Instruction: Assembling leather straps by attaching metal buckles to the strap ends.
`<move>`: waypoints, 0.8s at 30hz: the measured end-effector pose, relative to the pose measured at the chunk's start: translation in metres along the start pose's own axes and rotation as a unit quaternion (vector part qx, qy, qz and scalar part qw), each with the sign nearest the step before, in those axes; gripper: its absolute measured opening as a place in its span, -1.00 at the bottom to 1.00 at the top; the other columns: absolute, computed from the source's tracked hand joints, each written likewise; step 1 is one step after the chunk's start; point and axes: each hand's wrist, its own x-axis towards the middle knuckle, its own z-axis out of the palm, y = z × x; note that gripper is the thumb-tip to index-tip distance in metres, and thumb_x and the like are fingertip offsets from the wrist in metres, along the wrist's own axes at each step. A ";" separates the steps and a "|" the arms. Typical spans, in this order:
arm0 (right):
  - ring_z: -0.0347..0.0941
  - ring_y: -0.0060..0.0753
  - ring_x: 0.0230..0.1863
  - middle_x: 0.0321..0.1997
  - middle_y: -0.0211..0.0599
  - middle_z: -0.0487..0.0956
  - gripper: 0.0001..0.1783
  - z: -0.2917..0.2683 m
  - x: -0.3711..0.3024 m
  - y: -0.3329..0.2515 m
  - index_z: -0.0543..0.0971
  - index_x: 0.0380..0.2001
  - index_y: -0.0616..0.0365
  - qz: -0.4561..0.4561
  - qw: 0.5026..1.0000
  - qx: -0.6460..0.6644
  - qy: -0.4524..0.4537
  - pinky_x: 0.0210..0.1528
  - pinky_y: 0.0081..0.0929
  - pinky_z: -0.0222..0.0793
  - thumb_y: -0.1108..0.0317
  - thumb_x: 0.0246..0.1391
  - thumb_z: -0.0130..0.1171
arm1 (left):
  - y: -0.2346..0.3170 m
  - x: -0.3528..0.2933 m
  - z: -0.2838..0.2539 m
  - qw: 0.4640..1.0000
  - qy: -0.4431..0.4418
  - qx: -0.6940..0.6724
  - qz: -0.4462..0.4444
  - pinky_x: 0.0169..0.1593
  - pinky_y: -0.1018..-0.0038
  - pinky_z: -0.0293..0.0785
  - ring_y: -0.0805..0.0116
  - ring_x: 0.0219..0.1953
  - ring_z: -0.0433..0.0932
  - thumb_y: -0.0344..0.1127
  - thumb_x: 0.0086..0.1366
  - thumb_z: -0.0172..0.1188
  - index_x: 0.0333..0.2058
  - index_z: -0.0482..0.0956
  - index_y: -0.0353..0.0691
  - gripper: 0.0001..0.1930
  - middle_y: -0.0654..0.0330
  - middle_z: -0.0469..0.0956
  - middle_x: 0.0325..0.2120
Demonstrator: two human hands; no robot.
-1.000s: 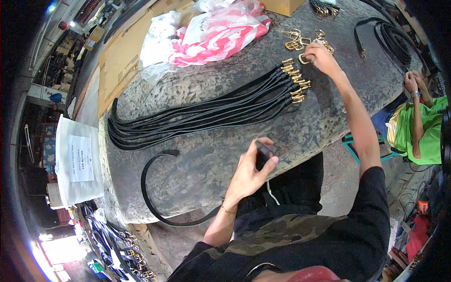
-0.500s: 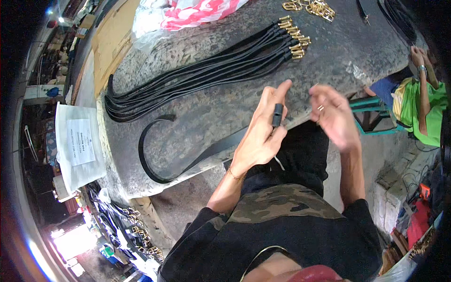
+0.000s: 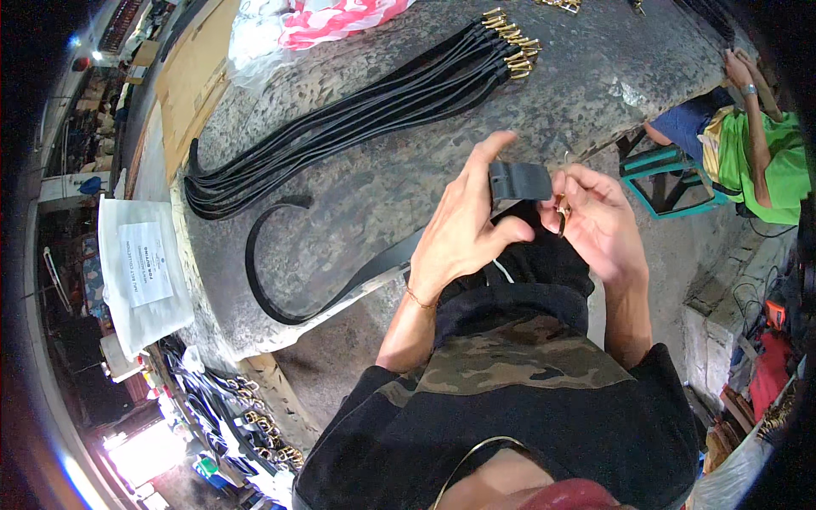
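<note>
A black belt strap passes through my left hand; its slotted end stands up between the fingers, with index finger and thumb stretched out. The rest of the strap curves leftward across the table and ends in a hook-shaped bend. Close by on the right, my right hand pinches a small gold buckle by the strap's end. Fingers partly cover the buckle, and I cannot tell whether it touches the strap. Beyond my hands lies a bundle of black belts with gold buckles at their far-right ends.
The worn grey table carries a pink-and-white plastic bag at the back. A white container with a paper label stands at its left edge. At right, a person in green works near a teal metal frame.
My right hand has come closer to my left, and the gold buckle now shows in its fingers. The strap end in my left hand has turned to show its flat side.
</note>
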 end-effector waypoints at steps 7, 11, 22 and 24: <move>0.43 -0.56 -0.37 -0.40 -0.34 0.53 -0.77 0.005 -0.005 -0.001 0.54 -0.10 0.32 0.012 1.000 -0.010 -0.025 -0.31 -0.52 0.37 0.40 0.28 0.04 | -0.002 -0.012 0.011 0.995 0.082 -0.057 -0.020 -0.32 0.30 0.34 0.17 -0.44 0.46 0.31 0.36 -0.18 0.06 0.30 -0.26 -0.31 0.06 0.45 -0.42; 0.40 -0.63 -0.38 -0.37 -0.38 0.53 -0.75 -0.005 -0.008 0.001 0.53 -0.04 0.29 0.023 0.998 -0.053 0.018 -0.34 -0.56 0.32 0.44 0.27 0.04 | 0.011 -0.010 0.010 0.979 0.104 -0.157 -0.073 -0.35 0.42 0.35 0.39 -0.44 0.45 0.21 0.39 -0.16 -0.03 0.37 -0.30 -0.40 0.15 0.48 -0.44; 0.45 -0.57 -0.37 -0.32 -0.32 0.58 -0.75 -0.016 -0.005 0.015 0.53 -0.06 0.30 -0.035 0.997 -0.060 0.023 -0.40 -0.59 0.34 0.48 0.18 0.15 | -0.001 -0.013 0.023 0.966 0.102 -0.236 -0.032 -0.23 0.48 0.38 0.39 -0.30 0.48 0.15 0.30 -0.17 -0.11 0.39 -0.33 -0.43 0.06 0.55 -0.34; 0.45 -0.56 -0.38 -0.33 -0.32 0.58 -0.76 -0.014 -0.005 0.014 0.54 -0.08 0.30 -0.035 0.998 -0.058 0.017 -0.39 -0.59 0.35 0.49 0.18 0.15 | 0.003 -0.011 0.024 0.977 0.105 -0.182 -0.020 -0.30 0.51 0.37 0.42 -0.39 0.48 0.08 0.32 -0.17 -0.23 0.45 -0.31 -0.51 0.14 0.54 -0.41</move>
